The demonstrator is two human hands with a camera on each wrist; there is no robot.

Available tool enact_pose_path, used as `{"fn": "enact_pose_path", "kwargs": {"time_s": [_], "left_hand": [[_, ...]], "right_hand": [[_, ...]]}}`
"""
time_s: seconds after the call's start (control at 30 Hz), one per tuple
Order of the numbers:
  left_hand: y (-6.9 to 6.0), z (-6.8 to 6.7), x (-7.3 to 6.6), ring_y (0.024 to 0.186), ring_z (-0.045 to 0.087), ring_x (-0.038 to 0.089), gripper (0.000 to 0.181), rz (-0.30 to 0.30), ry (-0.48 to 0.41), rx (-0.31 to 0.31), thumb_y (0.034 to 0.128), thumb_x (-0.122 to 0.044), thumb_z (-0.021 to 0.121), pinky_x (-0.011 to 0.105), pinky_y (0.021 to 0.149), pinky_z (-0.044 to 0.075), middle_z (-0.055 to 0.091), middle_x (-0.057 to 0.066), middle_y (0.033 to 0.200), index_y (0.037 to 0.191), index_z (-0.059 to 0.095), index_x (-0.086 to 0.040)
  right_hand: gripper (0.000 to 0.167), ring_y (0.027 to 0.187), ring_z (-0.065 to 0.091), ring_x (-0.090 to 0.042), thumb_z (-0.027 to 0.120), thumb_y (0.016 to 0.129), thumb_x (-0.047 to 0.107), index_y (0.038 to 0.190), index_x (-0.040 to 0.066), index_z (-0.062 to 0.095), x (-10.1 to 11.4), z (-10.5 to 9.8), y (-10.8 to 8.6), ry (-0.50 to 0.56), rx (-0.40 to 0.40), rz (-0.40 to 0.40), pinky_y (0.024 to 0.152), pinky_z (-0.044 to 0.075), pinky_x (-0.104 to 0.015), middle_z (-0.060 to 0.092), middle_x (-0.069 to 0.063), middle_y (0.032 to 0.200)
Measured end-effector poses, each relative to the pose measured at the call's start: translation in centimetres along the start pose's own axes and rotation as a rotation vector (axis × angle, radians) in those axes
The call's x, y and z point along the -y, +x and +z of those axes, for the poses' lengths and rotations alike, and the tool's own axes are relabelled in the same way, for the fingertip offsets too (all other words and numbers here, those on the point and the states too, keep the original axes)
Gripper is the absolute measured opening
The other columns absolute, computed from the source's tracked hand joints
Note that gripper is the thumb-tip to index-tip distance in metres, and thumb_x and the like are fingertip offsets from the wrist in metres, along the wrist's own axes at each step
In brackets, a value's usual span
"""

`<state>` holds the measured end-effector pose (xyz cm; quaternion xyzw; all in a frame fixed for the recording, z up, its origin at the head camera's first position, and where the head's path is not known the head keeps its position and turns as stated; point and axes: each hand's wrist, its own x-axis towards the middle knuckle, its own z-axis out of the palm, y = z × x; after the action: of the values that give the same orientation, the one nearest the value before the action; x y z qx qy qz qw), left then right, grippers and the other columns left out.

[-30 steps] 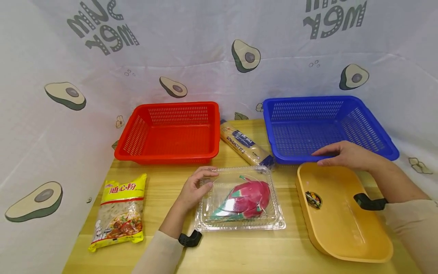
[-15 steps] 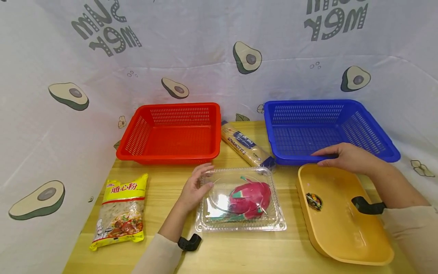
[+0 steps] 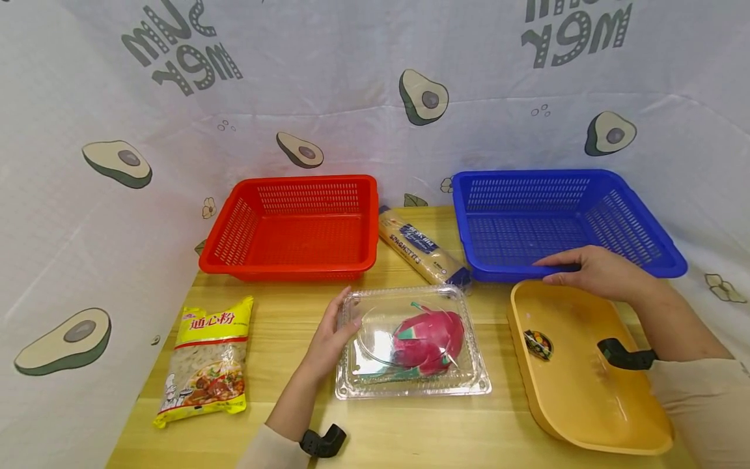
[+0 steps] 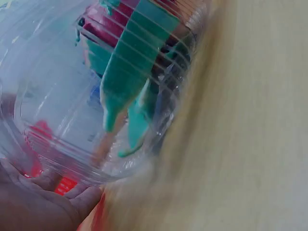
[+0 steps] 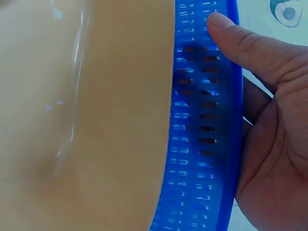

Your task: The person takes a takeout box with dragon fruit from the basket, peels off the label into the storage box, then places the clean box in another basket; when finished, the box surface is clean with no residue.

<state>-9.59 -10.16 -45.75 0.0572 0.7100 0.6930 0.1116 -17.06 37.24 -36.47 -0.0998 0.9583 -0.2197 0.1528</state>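
A clear plastic clamshell box (image 3: 369, 384) rests on the table in the head view, with a pink and green dragon fruit (image 3: 430, 342) inside it. My left hand (image 3: 328, 335) lies at the box's left edge, thumb over the lid and fingers stretched along the side. In the left wrist view, the fingers (image 4: 84, 199) are loosely extended beside the plastic. With my right hand (image 5: 269, 120) I grip the front rim of the blue basket (image 3: 521, 270); the thumb lies on its near wall, and the other fingers show darkly through the slots.
A red basket (image 3: 287, 268) stands back left. A spaghetti packet (image 3: 422, 251) lies between the baskets. A yellow bag of macaroni (image 3: 205, 361) lies at the left. Below the right forearm sits an orange-yellow tray (image 3: 574, 365), against the blue basket's front.
My left hand has slid slightly left and toward me, its fingers moving off the lid's top to the side. The right hand stays on the blue rim.
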Motion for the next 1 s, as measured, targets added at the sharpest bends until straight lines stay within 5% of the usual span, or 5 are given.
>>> {"fn": "enact_pose_path", "kwargs": {"time_s": [0.17,0.37,0.6,0.87,1.0], "left_hand": [[-0.3,0.4,-0.3,0.159,0.010,0.039,0.065,-0.002,0.020,-0.061,0.1015,-0.020,0.054,0.067,0.123,0.008,0.021,0.012,0.170,0.161,0.028,-0.017],[-1.0,0.6,-1.6,0.153,0.030,0.040,0.059,-0.008,0.012,-0.122,0.1025,-0.018,0.053,0.066,0.121,0.023,0.025,0.007,0.169,0.158,0.035,-0.026],[-1.6,0.1,-4.1,0.160,0.010,0.030,0.058,0.061,0.069,-0.162,0.1013,-0.013,0.055,0.068,0.124,0.005,0.026,0.004,0.168,0.156,0.038,-0.023],[-1.6,-0.3,-7.4,0.158,0.020,0.024,0.058,0.112,0.107,-0.202,0.1007,-0.012,0.057,0.057,0.127,0.011,0.033,0.001,0.165,0.155,0.040,-0.020],[-1.2,-0.2,-9.0,0.150,0.033,0.024,0.058,0.089,0.020,-0.224,0.1008,-0.014,0.057,0.054,0.124,0.027,0.036,0.001,0.161,0.155,0.039,-0.021]], "right_hand": [[0.044,0.128,0.053,-0.056,0.070,0.097,0.036,0.133,0.010,0.069,0.0,0.0,0.1,-0.003,-0.006,0.003,0.098,0.047,-0.066,0.062,-0.030,0.136],[0.047,0.129,0.051,-0.057,0.069,0.097,0.039,0.134,0.011,0.068,0.0,0.0,0.1,-0.003,-0.001,0.007,0.097,0.046,-0.067,0.060,-0.030,0.138],[0.047,0.130,0.050,-0.057,0.069,0.097,0.038,0.135,0.010,0.068,-0.1,0.0,0.2,0.000,0.006,0.010,0.097,0.047,-0.067,0.059,-0.031,0.139],[0.046,0.128,0.051,-0.058,0.069,0.097,0.037,0.134,0.008,0.068,0.0,0.0,0.3,-0.011,0.003,0.011,0.097,0.046,-0.068,0.061,-0.031,0.137],[0.046,0.128,0.051,-0.058,0.068,0.098,0.035,0.134,0.007,0.067,0.2,0.1,0.3,-0.022,-0.007,0.007,0.096,0.046,-0.067,0.060,-0.031,0.137]]}}
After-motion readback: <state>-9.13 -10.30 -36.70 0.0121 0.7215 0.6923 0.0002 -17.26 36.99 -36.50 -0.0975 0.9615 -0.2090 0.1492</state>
